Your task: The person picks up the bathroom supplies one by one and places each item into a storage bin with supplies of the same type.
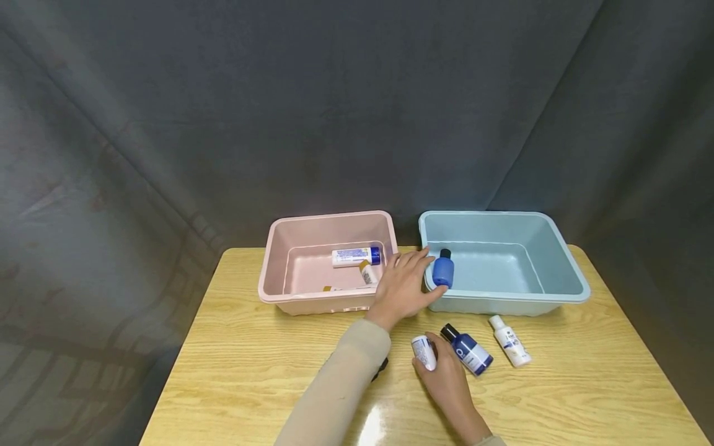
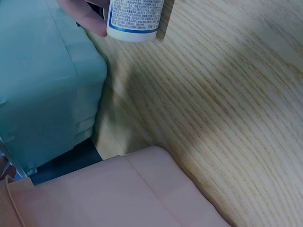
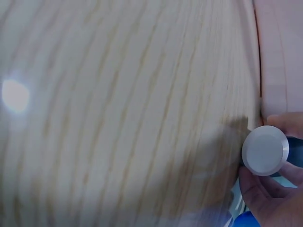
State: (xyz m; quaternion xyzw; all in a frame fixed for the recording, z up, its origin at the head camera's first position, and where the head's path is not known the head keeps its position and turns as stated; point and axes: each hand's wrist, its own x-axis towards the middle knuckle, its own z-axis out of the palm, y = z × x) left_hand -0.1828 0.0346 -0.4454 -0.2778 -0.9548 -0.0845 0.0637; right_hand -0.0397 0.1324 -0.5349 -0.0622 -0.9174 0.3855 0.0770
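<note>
My left hand reaches over the gap between the pink bin and the blue bin, fingers spread. Its fingertips and thumb lie at the blue bin's near left rim, close to a blue bottle with a black cap inside that bin. Nearer the front, my right hand grips a small white bottle between thumb and fingers. The white bottle's printed label shows in the left wrist view; its round white end faces the right wrist camera. Beside the right hand lies a navy bottle with a black cap.
The pink bin holds a white bottle with a blue cap and small gold-capped containers. Right of it stands the blue bin. Another white bottle lies on the wooden table. A dark curtain hangs behind.
</note>
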